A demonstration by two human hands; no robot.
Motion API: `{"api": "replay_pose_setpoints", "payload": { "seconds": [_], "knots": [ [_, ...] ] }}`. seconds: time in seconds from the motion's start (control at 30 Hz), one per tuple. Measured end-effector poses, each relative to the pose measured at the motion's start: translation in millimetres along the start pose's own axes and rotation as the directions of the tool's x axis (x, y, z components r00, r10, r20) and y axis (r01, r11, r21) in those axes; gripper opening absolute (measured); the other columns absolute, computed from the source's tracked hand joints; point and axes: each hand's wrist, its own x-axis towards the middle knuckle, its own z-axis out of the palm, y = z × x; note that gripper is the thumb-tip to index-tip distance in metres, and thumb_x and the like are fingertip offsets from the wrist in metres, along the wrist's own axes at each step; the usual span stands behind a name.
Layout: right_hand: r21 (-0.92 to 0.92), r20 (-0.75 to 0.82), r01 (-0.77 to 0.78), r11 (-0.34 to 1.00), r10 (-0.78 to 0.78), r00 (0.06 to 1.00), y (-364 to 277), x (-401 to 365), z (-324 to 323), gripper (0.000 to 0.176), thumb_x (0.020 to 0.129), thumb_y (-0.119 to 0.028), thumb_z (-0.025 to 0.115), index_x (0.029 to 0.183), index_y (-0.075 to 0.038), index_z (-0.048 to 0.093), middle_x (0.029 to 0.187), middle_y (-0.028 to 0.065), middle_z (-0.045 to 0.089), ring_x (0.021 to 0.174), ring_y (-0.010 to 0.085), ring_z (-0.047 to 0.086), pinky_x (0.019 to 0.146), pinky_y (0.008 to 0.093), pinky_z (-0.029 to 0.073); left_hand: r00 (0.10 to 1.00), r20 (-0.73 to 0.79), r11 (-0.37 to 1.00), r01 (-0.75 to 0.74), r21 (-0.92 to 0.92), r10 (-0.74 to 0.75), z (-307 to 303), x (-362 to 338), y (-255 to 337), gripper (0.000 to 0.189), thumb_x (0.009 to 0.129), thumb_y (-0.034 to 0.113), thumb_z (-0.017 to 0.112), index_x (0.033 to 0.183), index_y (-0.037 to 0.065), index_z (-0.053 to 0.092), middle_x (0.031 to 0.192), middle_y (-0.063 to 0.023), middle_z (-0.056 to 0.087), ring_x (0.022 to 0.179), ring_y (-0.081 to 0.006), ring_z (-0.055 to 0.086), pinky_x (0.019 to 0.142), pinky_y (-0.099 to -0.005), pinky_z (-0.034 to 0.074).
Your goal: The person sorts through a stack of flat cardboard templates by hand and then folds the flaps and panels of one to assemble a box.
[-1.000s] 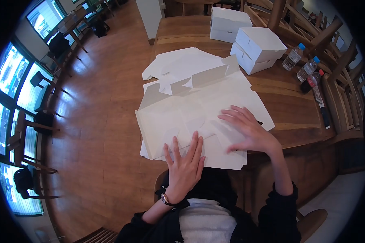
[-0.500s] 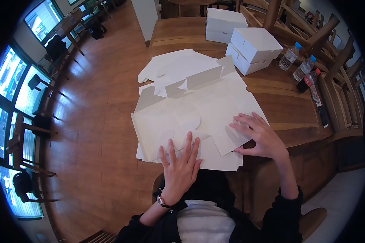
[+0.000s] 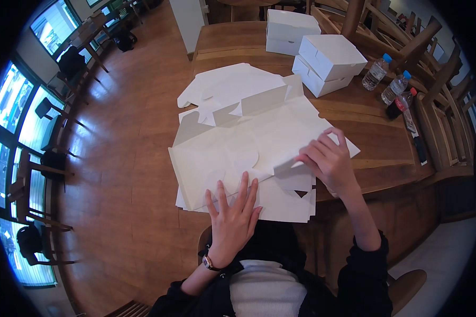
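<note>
A flat white cardboard sheet (image 3: 222, 153) with cut flaps lies on a stack of similar sheets (image 3: 285, 203) on the wooden table. Its far edge stands partly folded up. My left hand (image 3: 231, 222) rests flat near the sheet's front edge, fingers spread, a watch on the wrist. At the right, my right hand (image 3: 328, 161) has its fingers curled on a front flap (image 3: 293, 168) of the sheet, which is lifted and tilted up. The thumb is mostly hidden behind the fingers and flap.
Stacked white boxes (image 3: 330, 57) stand at the table's back right. Beside them are two blue-capped bottles (image 3: 375, 72) and a red-capped one (image 3: 401, 104), with a black object (image 3: 420, 150) nearer. Upturned wooden chairs stand behind, and more white sheets (image 3: 232, 82) lie farther back.
My right hand has moved slightly left and up, its fingers curling. The sheet's right front flap has risen from lying flat to tilted. My left hand has stayed in place.
</note>
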Motion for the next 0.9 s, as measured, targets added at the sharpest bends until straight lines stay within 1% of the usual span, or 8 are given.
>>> {"api": "replay_pose_setpoints", "payload": {
  "seconds": [0.07, 0.3, 0.4, 0.5, 0.6, 0.7, 0.8, 0.9],
  "knots": [
    [-0.097, -0.073, -0.013, 0.995, 0.006, 0.997, 0.7, 10.6, 13.1, 0.025, 0.088, -0.032, 0.080, 0.083, -0.014, 0.063, 0.078, -0.0028, 0.060, 0.081, 0.0157, 0.059, 0.100, 0.0431, 0.041, 1.000, -0.003, 1.000, 0.002, 0.003, -0.002, 1.6, 0.1, 0.3, 0.059, 0.102, 0.031, 0.058, 0.158, 0.018, 0.046, 0.168, -0.0035, 0.037, 0.140, -0.0512, 0.039, 0.116, -0.0682, 0.022],
    [-0.236, 0.150, -0.074, 0.969, 0.112, 0.982, 7.5, 25.6, 42.4, 0.027, 0.098, -0.039, 0.067, 0.090, -0.013, 0.066, 0.097, 0.0014, 0.060, 0.102, 0.0178, 0.059, 0.108, 0.0493, 0.037, 1.000, -0.007, 1.000, 0.004, -0.004, -0.004, 0.2, -0.3, 0.8, 0.060, 0.101, 0.031, 0.057, 0.159, 0.018, 0.046, 0.168, -0.0033, 0.037, 0.141, -0.0509, 0.039, 0.117, -0.0679, 0.022],
    [-0.304, 0.201, -0.132, 0.943, 0.199, 0.959, 5.1, 25.3, 59.8, 0.028, 0.102, -0.039, 0.061, 0.106, -0.012, 0.067, 0.105, 0.0052, 0.061, 0.108, 0.0222, 0.059, 0.112, 0.0537, 0.035, 1.000, -0.010, 1.000, 0.008, -0.001, -0.008, 1.7, -0.8, 1.3, 0.060, 0.101, 0.031, 0.057, 0.159, 0.019, 0.046, 0.168, -0.0030, 0.037, 0.141, -0.0504, 0.039, 0.117, -0.0677, 0.021],
    [-0.214, 0.184, -0.234, 0.949, 0.274, 0.944, 0.4, 19.5, 80.5, 0.037, 0.105, -0.034, 0.056, 0.135, -0.012, 0.059, 0.125, 0.0103, 0.061, 0.124, 0.0269, 0.056, 0.117, 0.0574, 0.031, 1.000, -0.011, 1.000, 0.012, 0.007, -0.012, 2.7, 0.1, 1.3, 0.060, 0.101, 0.032, 0.057, 0.159, 0.019, 0.046, 0.168, -0.0026, 0.037, 0.141, -0.0500, 0.039, 0.117, -0.0674, 0.021],
    [-0.282, 0.208, -0.217, 0.935, 0.280, 0.937, -6.9, 17.8, 84.4, 0.049, 0.108, -0.028, 0.052, 0.154, -0.014, 0.043, 0.147, 0.0134, 0.052, 0.140, 0.0297, 0.049, 0.122, 0.0598, 0.025, 1.000, -0.008, 1.000, 0.015, 0.018, -0.015, 2.9, -1.2, 2.3, 0.060, 0.101, 0.032, 0.057, 0.159, 0.020, 0.046, 0.168, -0.0024, 0.038, 0.141, -0.0497, 0.039, 0.118, -0.0670, 0.021],
    [-0.230, 0.286, -0.210, 0.950, 0.272, 0.919, -6.1, 19.3, 84.6, 0.052, 0.109, -0.029, 0.049, 0.158, -0.016, 0.037, 0.156, 0.0147, 0.046, 0.148, 0.0309, 0.040, 0.124, 0.0622, 0.019, 1.000, -0.012, 1.000, 0.013, 0.015, -0.012, 2.7, -0.4, 1.6, 0.060, 0.101, 0.032, 0.057, 0.159, 0.020, 0.046, 0.168, -0.0021, 0.038, 0.142, -0.0493, 0.038, 0.118, -0.0667, 0.021],
    [0.195, 0.286, -0.358, 0.913, 0.297, 0.911, -18.1, 17.7, 85.6, 0.054, 0.109, -0.034, 0.048, 0.159, -0.017, 0.035, 0.159, 0.0157, 0.041, 0.152, 0.0334, 0.035, 0.126, 0.0633, 0.014, 1.000, -0.011, 1.000, 0.019, 0.011, -0.018, 2.3, -0.3, 1.9, 0.059, 0.101, 0.032, 0.057, 0.159, 0.020, 0.046, 0.168, -0.0020, 0.038, 0.142, -0.0489, 0.038, 0.118, -0.0664, 0.021],
    [0.175, 0.303, -0.293, 0.940, 0.232, 0.924, -20.8, 11.3, 95.1, 0.057, 0.109, -0.037, 0.050, 0.160, -0.017, 0.033, 0.164, 0.0167, 0.036, 0.155, 0.0349, 0.029, 0.126, 0.0634, 0.012, 1.000, -0.004, 1.000, 0.020, 0.015, -0.020, 2.4, -1.9, 2.7, 0.059, 0.102, 0.032, 0.057, 0.158, 0.020, 0.046, 0.168, -0.0019, 0.038, 0.142, -0.0485, 0.038, 0.119, -0.0660, 0.020]
  ]
}}
